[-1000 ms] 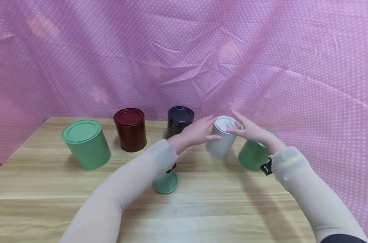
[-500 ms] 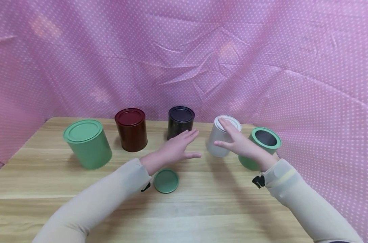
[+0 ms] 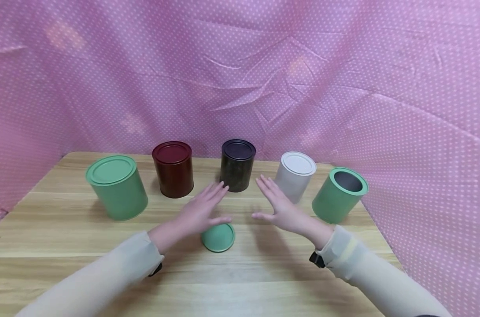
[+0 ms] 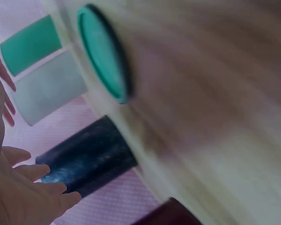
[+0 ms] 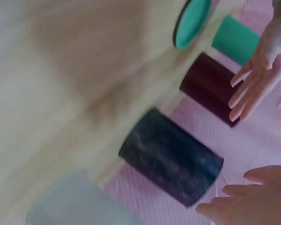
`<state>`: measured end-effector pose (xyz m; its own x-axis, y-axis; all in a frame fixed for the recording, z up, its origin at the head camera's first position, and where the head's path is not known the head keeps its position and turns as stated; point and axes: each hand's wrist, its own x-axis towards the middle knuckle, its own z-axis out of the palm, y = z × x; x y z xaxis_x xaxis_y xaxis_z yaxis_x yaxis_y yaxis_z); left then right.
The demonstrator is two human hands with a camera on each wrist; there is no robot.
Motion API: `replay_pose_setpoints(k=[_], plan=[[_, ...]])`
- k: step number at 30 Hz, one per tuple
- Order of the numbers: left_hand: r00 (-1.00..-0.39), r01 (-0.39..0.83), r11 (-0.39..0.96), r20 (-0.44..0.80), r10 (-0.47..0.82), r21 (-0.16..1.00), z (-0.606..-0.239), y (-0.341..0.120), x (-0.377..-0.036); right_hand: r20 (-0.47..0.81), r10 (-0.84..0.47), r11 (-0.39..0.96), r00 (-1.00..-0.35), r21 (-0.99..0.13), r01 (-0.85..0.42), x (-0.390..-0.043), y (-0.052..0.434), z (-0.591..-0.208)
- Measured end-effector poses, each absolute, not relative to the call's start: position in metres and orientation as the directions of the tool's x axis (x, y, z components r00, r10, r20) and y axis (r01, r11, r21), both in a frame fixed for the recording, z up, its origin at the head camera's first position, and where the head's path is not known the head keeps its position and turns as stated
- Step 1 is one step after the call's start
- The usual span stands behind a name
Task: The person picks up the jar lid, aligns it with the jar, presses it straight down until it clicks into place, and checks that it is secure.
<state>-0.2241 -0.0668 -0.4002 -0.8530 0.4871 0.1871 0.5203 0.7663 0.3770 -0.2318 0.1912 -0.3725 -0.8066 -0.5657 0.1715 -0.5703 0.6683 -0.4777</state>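
In the head view my left hand (image 3: 196,212) hovers over the table with fingers straight, its thumb just above a loose green lid (image 3: 219,238). Opposite it, my right hand (image 3: 286,210) hangs in the air, fingers extended and holding nothing, in front of a white can (image 3: 296,176). Behind the gap between both hands stands a black can (image 3: 238,166) with its lid on. To the right, a green can (image 3: 335,199) has no lid and shows a dark inside. The left wrist view has the green lid (image 4: 103,56) lying near the black can (image 4: 91,154).
A dark red lidded can (image 3: 174,171) and a larger green lidded can (image 3: 119,191) stand at the left. The wooden table (image 3: 240,281) ends at a pink dotted cloth (image 3: 240,66) behind and at the sides.
Both hands have drawn back toward the person from around the white can, the left going leftward and the right moving left too. The cans and loose lid stay in place.
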Motion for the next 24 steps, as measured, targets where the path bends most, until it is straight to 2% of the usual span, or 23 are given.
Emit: replay_pose_setpoints(k=[5, 13, 24], plan=[[-0.866, 0.499, 0.775, 0.198, 0.459, 0.387, -0.412, -0.08, -0.218, 0.11, -0.574, 0.67, -0.812, -0.507, -0.542, -0.227, 0.182, -0.388], [-0.86, 0.509, 0.779, 0.227, 0.456, 0.365, -0.427, -0.093, -0.212, 0.064, -0.613, 0.679, -0.788, -0.468, -0.566, -0.222, 0.166, -0.408], [-0.843, 0.538, 0.797, 0.214, 0.494, 0.276, -0.441, -0.103, -0.205, -0.001, -0.63, 0.681, -0.777, -0.482, -0.552, -0.216, 0.154, -0.43]])
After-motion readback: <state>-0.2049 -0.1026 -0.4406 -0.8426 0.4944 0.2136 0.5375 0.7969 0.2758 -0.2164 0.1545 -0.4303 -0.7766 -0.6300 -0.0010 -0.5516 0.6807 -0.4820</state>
